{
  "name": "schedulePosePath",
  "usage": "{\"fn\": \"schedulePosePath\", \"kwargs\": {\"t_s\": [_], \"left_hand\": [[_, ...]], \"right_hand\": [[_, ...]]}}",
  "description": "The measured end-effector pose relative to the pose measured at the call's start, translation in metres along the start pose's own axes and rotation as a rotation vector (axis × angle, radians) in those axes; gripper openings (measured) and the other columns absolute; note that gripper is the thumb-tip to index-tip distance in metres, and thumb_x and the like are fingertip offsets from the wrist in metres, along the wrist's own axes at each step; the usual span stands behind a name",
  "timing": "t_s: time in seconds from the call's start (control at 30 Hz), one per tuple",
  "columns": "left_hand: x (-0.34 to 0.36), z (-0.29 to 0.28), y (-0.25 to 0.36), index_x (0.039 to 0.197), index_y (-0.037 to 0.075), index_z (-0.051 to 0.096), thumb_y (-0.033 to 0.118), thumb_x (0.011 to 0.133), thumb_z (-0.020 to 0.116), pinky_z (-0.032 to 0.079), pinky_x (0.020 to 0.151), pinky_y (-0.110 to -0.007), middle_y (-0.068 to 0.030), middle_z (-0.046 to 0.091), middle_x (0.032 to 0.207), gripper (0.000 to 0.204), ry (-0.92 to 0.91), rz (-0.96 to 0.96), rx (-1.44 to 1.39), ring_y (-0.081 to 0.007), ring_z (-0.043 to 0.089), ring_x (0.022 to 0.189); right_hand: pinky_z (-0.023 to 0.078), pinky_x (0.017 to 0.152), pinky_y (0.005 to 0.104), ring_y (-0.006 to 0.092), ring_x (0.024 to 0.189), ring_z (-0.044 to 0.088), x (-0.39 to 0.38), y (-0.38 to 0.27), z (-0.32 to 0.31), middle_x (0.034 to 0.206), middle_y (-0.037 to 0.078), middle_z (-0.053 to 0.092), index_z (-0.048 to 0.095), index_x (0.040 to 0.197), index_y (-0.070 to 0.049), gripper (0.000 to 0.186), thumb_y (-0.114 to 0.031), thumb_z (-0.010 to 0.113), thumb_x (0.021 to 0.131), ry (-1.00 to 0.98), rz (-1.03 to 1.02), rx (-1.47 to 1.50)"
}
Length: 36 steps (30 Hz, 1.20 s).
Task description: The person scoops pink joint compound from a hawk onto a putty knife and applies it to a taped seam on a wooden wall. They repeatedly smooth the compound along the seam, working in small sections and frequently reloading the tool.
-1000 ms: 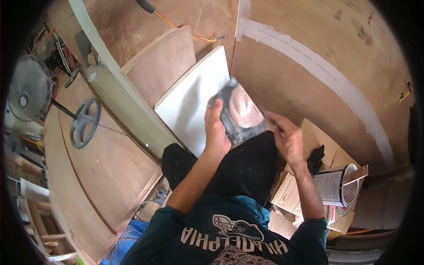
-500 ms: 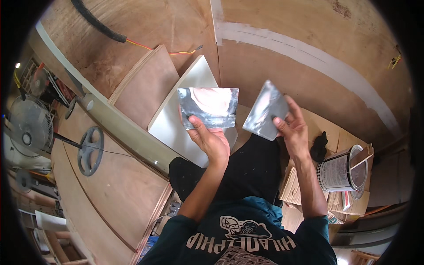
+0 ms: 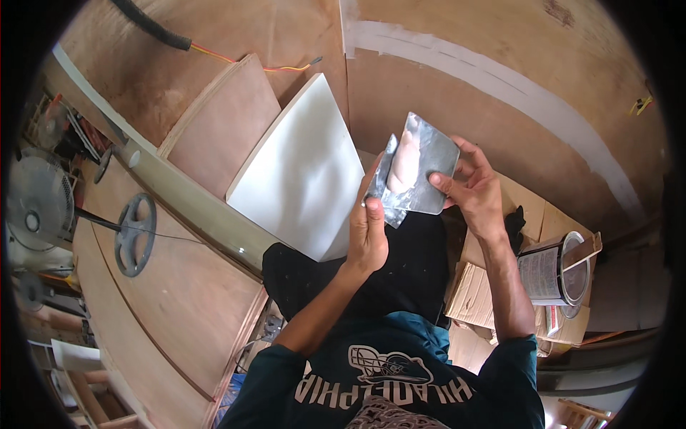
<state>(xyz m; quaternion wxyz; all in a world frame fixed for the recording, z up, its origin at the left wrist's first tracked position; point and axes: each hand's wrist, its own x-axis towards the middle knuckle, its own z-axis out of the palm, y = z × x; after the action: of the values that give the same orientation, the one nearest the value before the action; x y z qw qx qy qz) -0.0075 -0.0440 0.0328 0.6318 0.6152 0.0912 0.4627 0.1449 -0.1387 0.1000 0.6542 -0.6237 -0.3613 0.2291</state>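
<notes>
My left hand point(image 3: 370, 243) grips a thin metal plate point(image 3: 379, 173), now tilted almost edge-on and smeared grey, its thumb along the near face. My right hand point(image 3: 477, 199) holds a second squarish metal plate point(image 3: 439, 150) with the thumb on its face. A lump of pale pink paste point(image 3: 404, 163) lies along this plate's left part. The left plate is against or very close to that side, partly behind it; whether they touch is unclear. Both are held above my lap.
A white panel point(image 3: 289, 179) and plywood sheets point(image 3: 221, 121) lean ahead-left. Wires point(image 3: 293, 68) hang above. A steering wheel point(image 3: 137, 236) and fan point(image 3: 32, 196) are left. An open can point(image 3: 550, 275) with a stick sits on cardboard point(image 3: 468, 293) at right, beside a dark object point(image 3: 516, 222).
The two plates, apart half a second ago, have come together. The left one has turned from facing up to edge-on; the right one shows paste on its face.
</notes>
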Motion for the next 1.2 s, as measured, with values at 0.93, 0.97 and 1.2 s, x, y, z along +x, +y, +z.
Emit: {"fn": "schedulePosePath", "kwargs": {"t_s": [0.93,0.97,1.2], "left_hand": [[0.045,-0.048,0.021,0.117,-0.001,0.058,0.033,0.098,0.059,0.054,0.081,-0.031,-0.0084,0.065,0.104,0.039,0.120,-0.356,-0.396,-0.0144,0.064,0.093],[0.044,-0.049,0.023,0.116,-0.001,0.059,0.033,0.098,0.058,0.053,0.080,-0.031,-0.0081,0.066,0.104,0.038,0.109,-0.340,-0.353,-0.0137,0.064,0.092],[0.046,-0.054,0.035,0.110,-0.002,0.062,0.034,0.101,0.054,0.048,0.081,-0.027,-0.0052,0.066,0.099,0.038,0.032,-0.342,-0.151,-0.0100,0.060,0.090]], "right_hand": [[0.047,0.102,0.0445,0.0260,0.122,0.058,-0.002,-0.021,-0.004,0.130,0.002,0.062,0.069,0.117,-0.020,0.050,-0.005,0.066,0.070,-0.286,-0.913,-1.092],[0.045,0.105,0.0459,0.0249,0.123,0.057,-0.004,-0.029,-0.002,0.130,0.001,0.063,0.070,0.116,-0.020,0.046,-0.009,0.065,0.072,-0.347,-0.975,-1.132],[0.036,0.110,0.0457,0.0201,0.123,0.055,0.000,-0.035,-0.013,0.128,-0.003,0.062,0.070,0.116,-0.022,0.041,-0.021,0.061,0.075,-0.363,-0.978,-1.233]]}}
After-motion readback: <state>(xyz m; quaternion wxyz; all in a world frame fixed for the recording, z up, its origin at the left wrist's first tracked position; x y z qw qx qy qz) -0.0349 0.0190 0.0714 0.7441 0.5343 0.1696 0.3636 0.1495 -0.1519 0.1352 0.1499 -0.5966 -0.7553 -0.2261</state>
